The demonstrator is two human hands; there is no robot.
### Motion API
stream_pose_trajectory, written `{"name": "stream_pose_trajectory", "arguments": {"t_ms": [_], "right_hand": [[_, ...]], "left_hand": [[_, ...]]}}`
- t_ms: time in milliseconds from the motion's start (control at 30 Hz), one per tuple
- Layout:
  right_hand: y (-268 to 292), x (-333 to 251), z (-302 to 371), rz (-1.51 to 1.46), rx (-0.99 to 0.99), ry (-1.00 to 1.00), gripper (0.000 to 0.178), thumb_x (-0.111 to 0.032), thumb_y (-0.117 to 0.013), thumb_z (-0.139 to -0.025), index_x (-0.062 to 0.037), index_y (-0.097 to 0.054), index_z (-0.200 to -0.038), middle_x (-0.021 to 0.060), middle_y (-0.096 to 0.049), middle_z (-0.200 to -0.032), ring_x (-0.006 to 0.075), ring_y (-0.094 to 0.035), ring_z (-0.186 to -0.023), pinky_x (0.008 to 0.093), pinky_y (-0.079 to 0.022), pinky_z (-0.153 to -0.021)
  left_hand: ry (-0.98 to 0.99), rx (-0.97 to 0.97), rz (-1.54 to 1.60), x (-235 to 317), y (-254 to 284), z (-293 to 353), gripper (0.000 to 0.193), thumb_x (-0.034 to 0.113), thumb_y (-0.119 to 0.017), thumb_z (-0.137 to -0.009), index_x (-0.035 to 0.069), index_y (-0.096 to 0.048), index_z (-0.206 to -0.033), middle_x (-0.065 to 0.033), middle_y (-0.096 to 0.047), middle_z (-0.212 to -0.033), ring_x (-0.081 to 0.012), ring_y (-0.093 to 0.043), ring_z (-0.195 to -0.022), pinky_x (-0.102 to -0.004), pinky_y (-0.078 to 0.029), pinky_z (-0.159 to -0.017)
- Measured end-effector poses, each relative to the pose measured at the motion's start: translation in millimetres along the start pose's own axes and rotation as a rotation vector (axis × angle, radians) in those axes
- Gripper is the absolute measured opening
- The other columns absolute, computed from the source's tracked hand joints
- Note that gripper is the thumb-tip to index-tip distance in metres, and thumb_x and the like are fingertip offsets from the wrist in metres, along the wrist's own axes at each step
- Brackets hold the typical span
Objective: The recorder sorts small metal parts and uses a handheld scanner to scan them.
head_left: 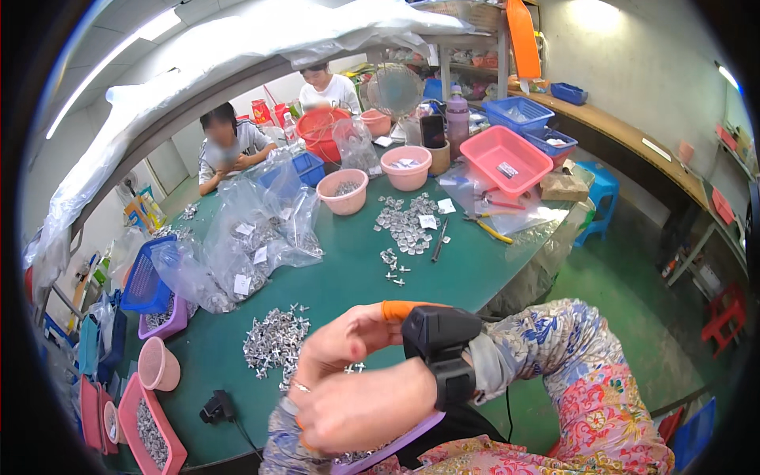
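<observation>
Left hand (336,347) curled upward | right hand (368,402) bent in front of left wrist | either grip hidden, cannot tell

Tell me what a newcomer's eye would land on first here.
First, the bulky black device strapped at the wrist of the right hand, below the picture's centre, with the left hand just left of it. Next, the heap of silvery cross-shaped pieces on the green table, left of the hands, and the pink tray toward the table's far right.
</observation>
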State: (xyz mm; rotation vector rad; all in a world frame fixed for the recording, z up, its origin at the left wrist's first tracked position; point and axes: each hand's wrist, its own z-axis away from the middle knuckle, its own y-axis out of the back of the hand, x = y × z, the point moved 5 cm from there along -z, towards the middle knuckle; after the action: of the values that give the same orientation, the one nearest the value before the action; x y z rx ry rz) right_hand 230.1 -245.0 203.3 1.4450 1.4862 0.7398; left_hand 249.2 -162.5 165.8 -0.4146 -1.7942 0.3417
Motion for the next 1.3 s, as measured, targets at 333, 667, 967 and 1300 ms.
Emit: {"name": "stream_pose_trajectory", "arguments": {"t_ms": [333, 667, 967, 1300], "right_hand": [[-107, 96, 127, 0.043, 0.045, -0.645, 0.023, -0.012, -0.068, -0.086, -0.0042, -0.061, -0.107, 0.0095, -0.064, -0.101, 0.0226, -0.064, -0.094, 0.0337, -0.053, -0.082], [-30, 107, 142, -1.614, 0.961, -0.132, 0.060, -0.006, -0.076, -0.082, -0.0082, -0.047, -0.135, 0.0087, -0.058, -0.127, 0.0181, -0.058, -0.118, 0.0320, -0.048, -0.102], [-13, 119, 156, -0.479, 0.404, -0.615, 0.042, -0.009, -0.072, -0.088, -0.0073, -0.055, -0.127, 0.0043, -0.066, -0.109, 0.0135, -0.065, -0.100, 0.0292, -0.054, -0.090], [-11, 61, 150, -1.649, 0.994, -0.925, 0.033, -0.018, -0.063, -0.099, -0.0083, -0.054, -0.130, 0.0085, -0.063, -0.121, 0.0171, -0.067, -0.103, 0.0260, -0.059, -0.085]], "left_hand": [[0.386, 0.240, -0.586, 24, -37, -16, 0.091, 0.005, -0.085, -0.077, 0.007, -0.036, -0.153, -0.0097, -0.052, -0.137, -0.0103, -0.060, -0.100, -0.0269, -0.057, -0.083], [0.052, 0.345, -0.683, 19, -11, -16, 0.094, -0.011, -0.078, -0.075, 0.008, -0.030, -0.153, -0.0117, -0.050, -0.139, -0.0170, -0.055, -0.122, -0.0311, -0.054, -0.094], [-0.091, 0.417, -0.780, 15, -4, -13, 0.111, -0.016, -0.080, -0.065, 0.009, -0.025, -0.157, -0.0111, -0.048, -0.143, -0.0232, -0.053, -0.128, -0.0377, -0.044, -0.108], [0.073, 0.283, -0.634, 15, 9, -20, 0.111, -0.003, -0.082, -0.075, 0.011, -0.013, -0.161, -0.0159, -0.054, -0.137, -0.0229, -0.053, -0.125, -0.0375, -0.042, -0.108]]}}
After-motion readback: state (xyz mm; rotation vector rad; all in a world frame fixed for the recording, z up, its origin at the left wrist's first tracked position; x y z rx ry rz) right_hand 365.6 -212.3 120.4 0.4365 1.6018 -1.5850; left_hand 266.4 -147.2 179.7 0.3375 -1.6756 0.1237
